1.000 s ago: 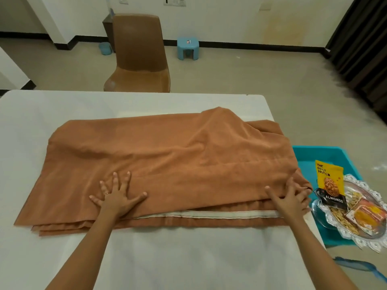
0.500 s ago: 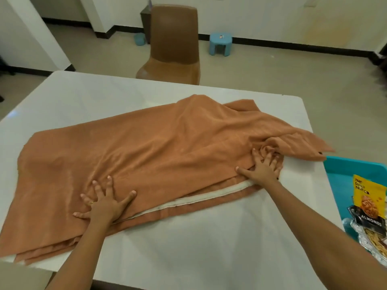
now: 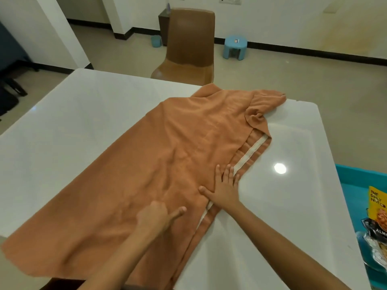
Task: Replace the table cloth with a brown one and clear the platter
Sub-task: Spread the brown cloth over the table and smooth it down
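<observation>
A folded brown cloth (image 3: 167, 160) with a cream hem strip lies diagonally across the white table (image 3: 73, 126). Its far end is bunched near the table's far right corner, and its near end hangs over the front edge. My right hand (image 3: 225, 185) presses flat on the cloth's right edge, fingers straight. My left hand (image 3: 157, 216) sits blurred on the cloth just left of it, fingers curled down into the fabric and thumb sticking out to the right. At the right frame edge a silver platter (image 3: 377, 256) shows only in part, with a yellow nut packet (image 3: 377, 204) on it.
A teal bin (image 3: 354, 185) stands beside the table's right side, under the platter. A brown chair (image 3: 188, 49) is pushed up to the far edge. Behind it on the floor are a blue stool (image 3: 234, 47) and a small blue cup (image 3: 156, 40).
The cloth has swung round, its right end now towards the far corner. My right hand slid left to the middle of the hem. My left hand went from spread flat to curled.
</observation>
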